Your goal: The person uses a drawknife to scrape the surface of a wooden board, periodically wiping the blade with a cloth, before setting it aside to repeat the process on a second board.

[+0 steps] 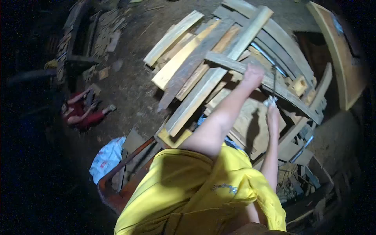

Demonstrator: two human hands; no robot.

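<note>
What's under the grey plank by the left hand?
A long pale beam passes under the grey plank. The plank covers where they cross, so I can't see what's there.

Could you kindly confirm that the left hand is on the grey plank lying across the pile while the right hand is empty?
Not quite: the right hand is not empty; the head view shows it holding a thin tool. The left hand is indeed on the grey plank.
</note>
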